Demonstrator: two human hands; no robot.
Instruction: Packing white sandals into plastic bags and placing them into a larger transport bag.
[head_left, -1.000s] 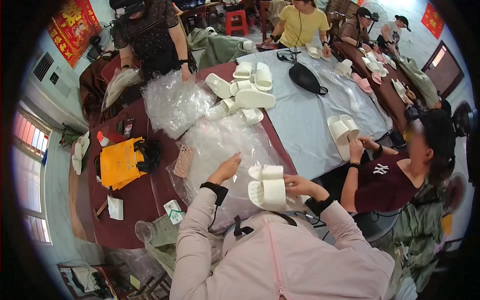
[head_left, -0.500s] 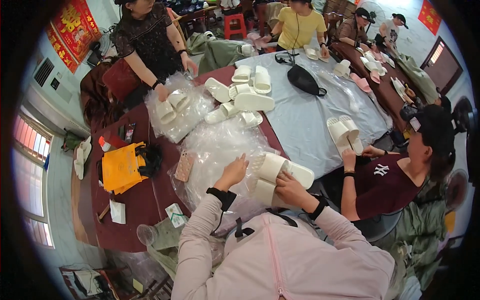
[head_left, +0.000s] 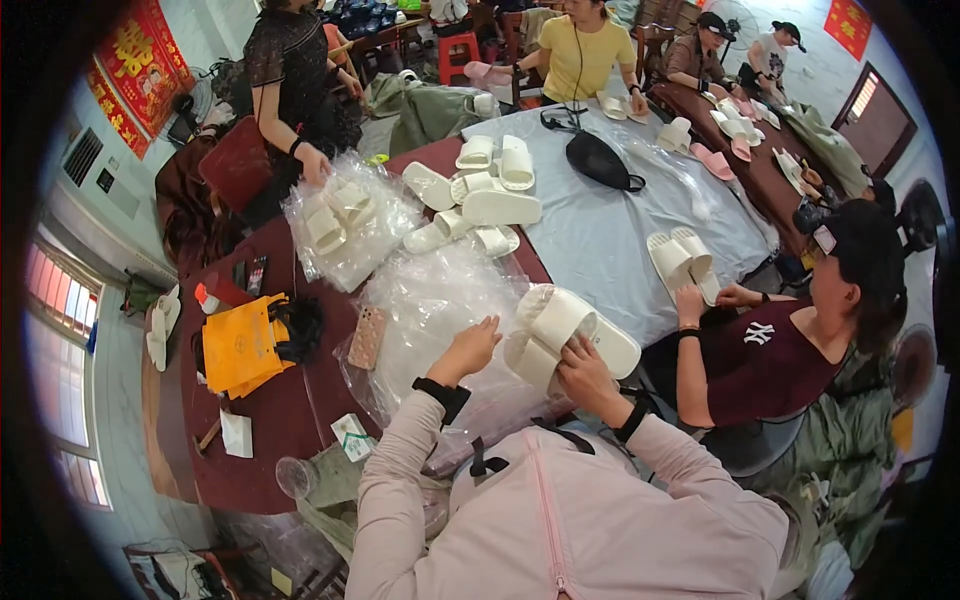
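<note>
Slippers (head_left: 560,335), a cream pair laid sole to sole, sit at the near edge of the table (head_left: 290,420), held just above a heap of clear plastic bags (head_left: 430,310). The right hand (head_left: 585,375) grips the pair from below and behind, its fingers (head_left: 572,352) curled shut around the lower slipper. The left hand (head_left: 470,345) rests flat on the bags just beside the pair, fingers loosely apart and holding nothing; whether it pinches a bag mouth I cannot tell.

As a judgement, the work stands at an early point for this pair: the two slippers are matched and stacked, but no bag is around them yet. Much more seems left overall. Loose slippers (head_left: 480,195) lie in a cluster toward the far middle of the table, on the edge of a grey cloth (head_left: 620,230), and another pair (head_left: 682,262) lies at the right edge under the hand of a seated person in a dark red shirt (head_left: 770,360). Some are already bagged: a filled bag (head_left: 345,225) lies near the far left edge, where a standing person in black (head_left: 290,70) touches it.

Along the left edge lie a yellow bag (head_left: 238,345), a phone (head_left: 366,338) and a small green-and-white box (head_left: 352,437).
</note>
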